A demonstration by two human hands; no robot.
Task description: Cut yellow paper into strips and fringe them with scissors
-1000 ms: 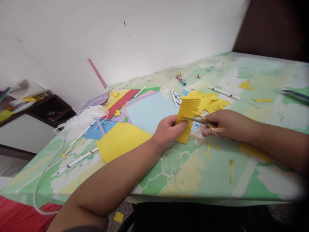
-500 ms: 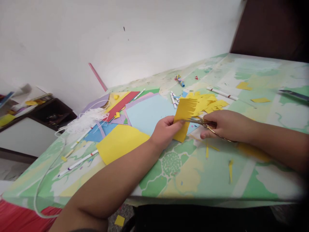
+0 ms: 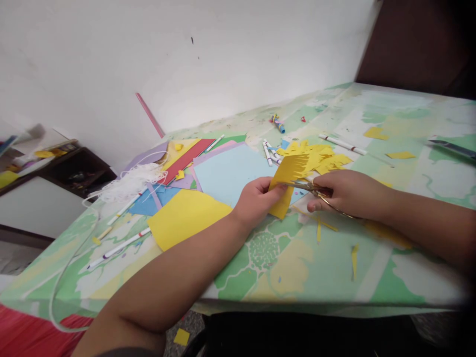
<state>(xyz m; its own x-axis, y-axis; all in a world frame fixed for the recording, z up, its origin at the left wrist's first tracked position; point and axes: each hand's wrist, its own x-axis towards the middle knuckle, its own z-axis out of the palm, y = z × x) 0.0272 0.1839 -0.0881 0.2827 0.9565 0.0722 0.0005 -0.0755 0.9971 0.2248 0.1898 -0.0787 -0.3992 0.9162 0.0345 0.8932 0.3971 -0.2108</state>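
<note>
My left hand point(image 3: 259, 199) is closed on a yellow paper strip point(image 3: 284, 173), held upright over the table. Its upper right edge is cut into a fringe that bends to the right. In my right hand point(image 3: 344, 192) are metal scissors point(image 3: 310, 187), with their handles partly hidden by the fingers. The blade tips touch the strip's right edge, close to my left fingertips. Behind the strip lies a pile of fringed yellow paper point(image 3: 320, 156).
Left of my hands lie light blue paper point(image 3: 230, 171), yellow paper point(image 3: 186, 218), red paper point(image 3: 189, 158) and tangled white cord point(image 3: 136, 181). White markers point(image 3: 342, 144) are scattered about. A dark blade-like object point(image 3: 451, 147) lies at right, and yellow scraps point(image 3: 354, 263) lie nearer.
The fringe on the yellow strip has tilted further to the right. Both hands keep their holds, and the view has shifted slightly.
</note>
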